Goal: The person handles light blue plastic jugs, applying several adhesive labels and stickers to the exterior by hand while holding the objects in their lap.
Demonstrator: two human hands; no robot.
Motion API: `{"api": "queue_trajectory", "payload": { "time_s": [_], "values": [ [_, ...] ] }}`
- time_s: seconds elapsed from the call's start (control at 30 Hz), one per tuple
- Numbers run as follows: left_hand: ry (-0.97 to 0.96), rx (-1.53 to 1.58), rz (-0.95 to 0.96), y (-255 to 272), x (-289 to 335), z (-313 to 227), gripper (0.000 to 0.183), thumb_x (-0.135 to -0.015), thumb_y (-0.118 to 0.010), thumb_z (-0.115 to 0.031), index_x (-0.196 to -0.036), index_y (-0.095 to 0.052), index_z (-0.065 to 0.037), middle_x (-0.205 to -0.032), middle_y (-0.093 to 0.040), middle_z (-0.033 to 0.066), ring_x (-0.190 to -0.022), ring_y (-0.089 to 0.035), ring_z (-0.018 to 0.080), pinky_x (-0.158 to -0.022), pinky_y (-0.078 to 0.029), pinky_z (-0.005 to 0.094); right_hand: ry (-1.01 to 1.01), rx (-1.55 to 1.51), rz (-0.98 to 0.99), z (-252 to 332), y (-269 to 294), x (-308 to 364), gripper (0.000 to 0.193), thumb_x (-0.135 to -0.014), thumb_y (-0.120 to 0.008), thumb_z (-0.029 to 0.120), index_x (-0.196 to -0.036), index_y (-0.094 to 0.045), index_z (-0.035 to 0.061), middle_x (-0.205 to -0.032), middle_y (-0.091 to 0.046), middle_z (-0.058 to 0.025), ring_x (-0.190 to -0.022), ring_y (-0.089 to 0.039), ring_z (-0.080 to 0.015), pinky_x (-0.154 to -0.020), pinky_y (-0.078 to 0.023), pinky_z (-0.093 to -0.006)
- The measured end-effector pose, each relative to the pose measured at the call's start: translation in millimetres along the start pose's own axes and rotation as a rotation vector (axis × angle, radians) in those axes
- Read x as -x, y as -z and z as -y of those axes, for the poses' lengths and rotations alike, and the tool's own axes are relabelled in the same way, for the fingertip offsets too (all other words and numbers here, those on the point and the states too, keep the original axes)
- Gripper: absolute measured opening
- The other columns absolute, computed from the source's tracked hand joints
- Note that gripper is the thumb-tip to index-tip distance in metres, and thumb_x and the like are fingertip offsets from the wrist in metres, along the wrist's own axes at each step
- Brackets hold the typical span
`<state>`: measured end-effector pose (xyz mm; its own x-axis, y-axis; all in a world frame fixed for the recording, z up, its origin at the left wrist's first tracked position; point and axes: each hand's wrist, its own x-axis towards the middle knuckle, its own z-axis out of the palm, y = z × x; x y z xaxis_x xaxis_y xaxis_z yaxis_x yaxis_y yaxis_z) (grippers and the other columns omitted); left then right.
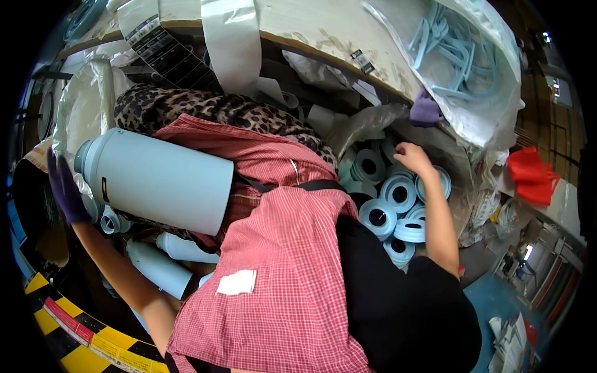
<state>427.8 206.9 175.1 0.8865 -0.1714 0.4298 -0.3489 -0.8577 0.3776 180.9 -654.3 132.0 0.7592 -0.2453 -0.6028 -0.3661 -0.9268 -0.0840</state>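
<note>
Red-checked apron fabric [273, 273] lies nearest; beyond it, a large pale-blue cylinder [168, 177] stretches left to right, its narrow neck facing the nearer, purple-gloved left hand [64, 189], fingers extended, contact unclear. Bare right hand [413, 156], half-curled, grip uncertain, is beside piled pale-blue ring-shaped parts [410, 234].

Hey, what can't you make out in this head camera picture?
Pile of blue rings, head view: lower layers hidden by upper ones.
Large blue cylinder, head view: right end face turned away.
Purple-gloved left hand, head view: viewing angle hides whether it touches the cylinder.
Black label strip, head view: print too small.
</note>
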Motion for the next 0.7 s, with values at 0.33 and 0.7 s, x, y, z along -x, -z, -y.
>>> {"api": "queue_trajectory", "payload": {
  "time_s": [0.33,0.7],
  "values": [
    [0.663,0.501,0.58,34.6,5.4,-111.7,0.055,-0.109,-0.038,-0.036,-0.15,-0.046,-0.001,-0.13,-0.063,0.018,-0.119,-0.058,0.024,-0.106,-0.042,0.0342,-0.603,-0.201,0.115,-1.5,-291.0,-31.1,0.08,-0.096,-0.048,0.065,-0.155,-0.039,0.0121,-0.156,-0.035,-0.0325,-0.142,-0.036,-0.0519,-0.115,-0.035,-0.0529],
    [0.232,0.13,0.099,94.1,88.8,-32.7,0.04,-0.103,-0.049,-0.023,-0.133,-0.057,0.003,-0.132,-0.062,0.0152,-0.118,-0.061,0.0265,-0.105,-0.047,0.0394,-1.435,-0.778,0.05,-72.9,-294.3,-62.1,0.049,-0.091,-0.067,0.02,-0.135,-0.057,0.0001,-0.143,-0.057,-0.0198,-0.122,-0.063,-0.0378,-0.101,-0.053,-0.048]
  ]
}}
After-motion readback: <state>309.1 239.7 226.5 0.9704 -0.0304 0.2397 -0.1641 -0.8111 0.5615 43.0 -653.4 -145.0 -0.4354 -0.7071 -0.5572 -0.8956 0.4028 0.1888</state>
